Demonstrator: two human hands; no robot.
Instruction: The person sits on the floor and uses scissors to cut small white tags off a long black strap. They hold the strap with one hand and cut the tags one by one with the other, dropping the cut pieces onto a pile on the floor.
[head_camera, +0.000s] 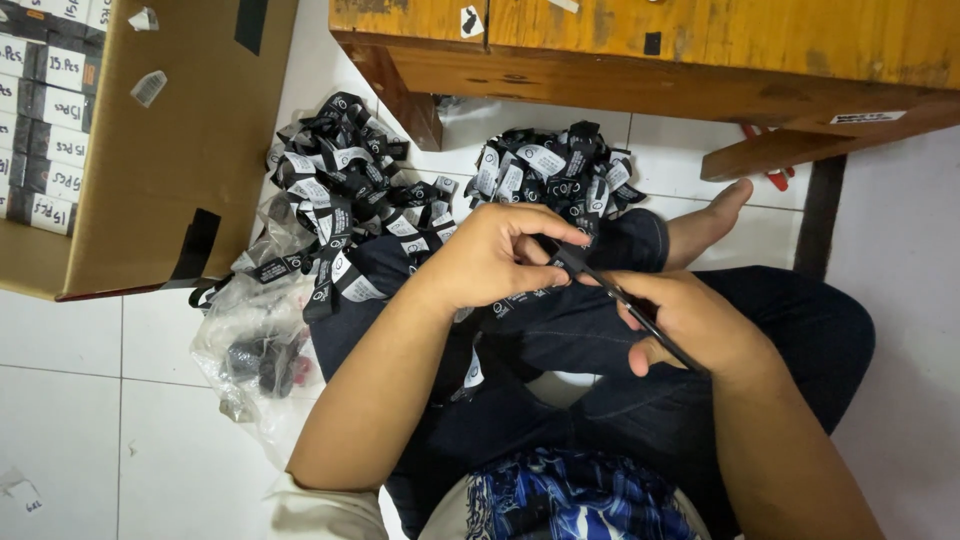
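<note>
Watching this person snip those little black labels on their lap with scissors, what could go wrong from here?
The scissors in the right hand close right beside the fingertips of the left hand pinching the label strip, so a nick seems possible. The cutting happens just above the dark trousers, so a slip might snag the cloth. Cut labels could slide off the lap and mix with the label piles on the white tiled floor.
</note>
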